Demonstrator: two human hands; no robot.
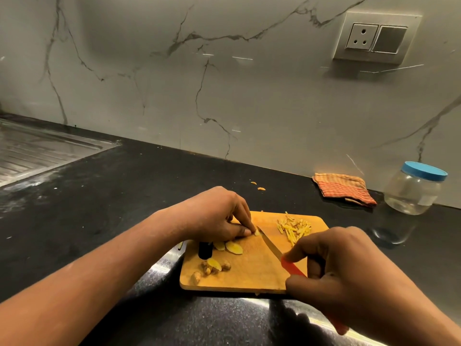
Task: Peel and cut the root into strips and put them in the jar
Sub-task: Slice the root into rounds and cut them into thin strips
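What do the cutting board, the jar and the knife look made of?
Cutting board: likely wood or bamboo, matte tan surface. Jar: clear and glossy, plastic or glass; blue lid. Knife: shiny metal blade, smooth red handle, probably plastic.

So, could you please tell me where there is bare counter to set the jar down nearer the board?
The counter is bare between the cutting board and the jar, and left of the board toward the sink drainer. The board is crowded: strips, slices, knife, left hand, right hand.
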